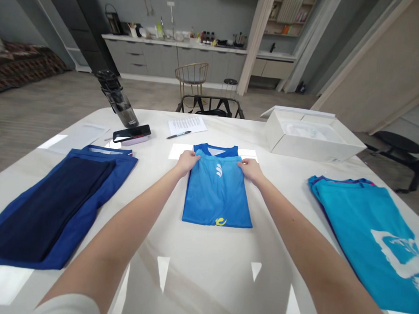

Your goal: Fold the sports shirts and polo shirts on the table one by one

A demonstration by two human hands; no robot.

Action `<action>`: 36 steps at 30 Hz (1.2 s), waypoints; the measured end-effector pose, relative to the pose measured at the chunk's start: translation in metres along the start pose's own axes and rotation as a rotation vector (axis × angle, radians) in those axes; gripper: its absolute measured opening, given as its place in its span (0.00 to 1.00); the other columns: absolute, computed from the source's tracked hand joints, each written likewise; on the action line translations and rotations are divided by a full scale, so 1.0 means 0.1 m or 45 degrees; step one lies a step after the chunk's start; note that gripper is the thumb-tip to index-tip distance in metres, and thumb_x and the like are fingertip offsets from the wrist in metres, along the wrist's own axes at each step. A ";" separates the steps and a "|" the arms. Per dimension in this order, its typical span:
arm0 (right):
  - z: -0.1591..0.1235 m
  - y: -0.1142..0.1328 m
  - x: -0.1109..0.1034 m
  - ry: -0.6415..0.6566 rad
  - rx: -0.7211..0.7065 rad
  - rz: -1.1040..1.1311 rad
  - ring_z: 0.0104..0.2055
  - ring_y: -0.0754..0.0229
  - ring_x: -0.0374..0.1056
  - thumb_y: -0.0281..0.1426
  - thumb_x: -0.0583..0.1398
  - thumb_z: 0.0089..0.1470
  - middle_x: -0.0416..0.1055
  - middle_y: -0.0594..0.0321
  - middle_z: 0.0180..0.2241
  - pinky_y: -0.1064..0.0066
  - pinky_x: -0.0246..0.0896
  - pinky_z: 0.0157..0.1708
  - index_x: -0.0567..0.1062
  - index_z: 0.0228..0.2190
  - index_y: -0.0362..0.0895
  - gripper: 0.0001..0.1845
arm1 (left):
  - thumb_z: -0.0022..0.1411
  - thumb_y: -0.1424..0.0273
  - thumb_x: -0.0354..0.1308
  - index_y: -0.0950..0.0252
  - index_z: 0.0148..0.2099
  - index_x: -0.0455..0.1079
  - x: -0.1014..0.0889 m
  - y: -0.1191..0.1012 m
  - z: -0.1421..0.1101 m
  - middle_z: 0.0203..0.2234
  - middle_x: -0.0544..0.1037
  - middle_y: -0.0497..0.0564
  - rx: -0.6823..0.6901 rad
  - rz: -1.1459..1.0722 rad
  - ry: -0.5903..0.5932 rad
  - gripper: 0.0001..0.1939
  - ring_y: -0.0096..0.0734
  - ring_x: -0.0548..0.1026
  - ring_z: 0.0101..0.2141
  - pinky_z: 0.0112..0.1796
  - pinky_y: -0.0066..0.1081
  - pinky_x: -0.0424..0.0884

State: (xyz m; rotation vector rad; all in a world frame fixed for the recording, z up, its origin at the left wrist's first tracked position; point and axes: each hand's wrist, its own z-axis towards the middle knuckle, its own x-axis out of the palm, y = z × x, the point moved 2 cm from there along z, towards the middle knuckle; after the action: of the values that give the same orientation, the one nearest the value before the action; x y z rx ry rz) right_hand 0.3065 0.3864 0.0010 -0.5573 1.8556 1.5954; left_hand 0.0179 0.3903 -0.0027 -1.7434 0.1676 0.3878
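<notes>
Folded blue sports shorts [216, 186] with a white mark near the waistband lie in the middle of the table. Under them is a darker blue sleeveless jersey [233, 151], its neckline showing past the far edge; most of it is covered. My left hand [187, 162] pinches the left end of the waistband. At the opposite end, my right hand [250, 170] grips the waistband's right corner between thumb and fingers. Both arms reach forward over the tabletop.
Dark navy and blue folded clothes [55, 203] lie left, turquoise folded clothes [365, 235] right. Behind are a white open box [303, 144], paper [192, 125], a pen [178, 134], a phone [131, 133] and a bottle [121, 105]. The white table [201, 271] has glossy reflections.
</notes>
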 end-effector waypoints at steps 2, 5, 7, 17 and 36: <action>0.08 0.04 -0.01 -0.045 -0.154 0.068 0.29 0.59 0.68 0.38 0.62 0.55 0.74 0.63 0.24 0.71 0.61 0.33 0.80 0.32 0.42 0.11 | 0.55 0.61 0.65 0.65 0.33 0.73 0.00 -0.11 0.09 0.24 0.76 0.47 0.239 -0.142 -0.019 0.11 0.32 0.75 0.31 0.36 0.31 0.71; 0.26 0.14 -0.04 -0.122 -0.324 0.204 0.31 0.58 0.69 0.44 0.59 0.60 0.76 0.62 0.27 0.70 0.63 0.34 0.80 0.39 0.41 0.19 | 0.61 0.61 0.60 0.66 0.42 0.74 -0.01 -0.31 0.26 0.33 0.81 0.51 0.430 -0.378 0.007 0.14 0.34 0.78 0.36 0.41 0.33 0.73; 0.39 0.19 -0.02 -0.144 -0.273 0.142 0.34 0.56 0.70 0.43 0.56 0.62 0.77 0.60 0.30 0.68 0.65 0.37 0.79 0.42 0.40 0.20 | 0.63 0.63 0.58 0.67 0.46 0.74 0.01 -0.35 0.36 0.37 0.81 0.54 0.367 -0.307 -0.070 0.14 0.37 0.79 0.39 0.45 0.36 0.74; 0.13 0.45 0.58 -0.199 -0.634 -0.597 0.66 0.46 0.57 0.30 0.49 0.67 0.63 0.46 0.64 0.52 0.51 0.64 0.68 0.62 0.40 0.25 | 0.71 0.73 0.44 0.67 0.67 0.63 0.60 -0.20 0.05 0.66 0.66 0.61 0.854 0.966 -0.033 0.25 0.43 0.64 0.65 0.65 0.45 0.57; -0.20 0.44 0.83 0.157 -0.640 -0.728 0.74 0.54 0.42 0.38 0.37 0.71 0.48 0.56 0.73 0.52 0.35 0.71 0.57 0.70 0.42 0.33 | 0.75 0.67 0.36 0.67 0.72 0.58 0.71 0.01 -0.33 0.70 0.60 0.56 0.703 1.180 0.117 0.29 0.38 0.57 0.69 0.69 0.43 0.51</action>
State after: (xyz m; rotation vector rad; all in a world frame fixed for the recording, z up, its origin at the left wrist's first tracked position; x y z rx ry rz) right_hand 0.2136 0.3810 -0.0232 -1.2974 1.1924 1.6295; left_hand 0.0886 0.3654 -0.0233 -1.0468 1.0633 0.8326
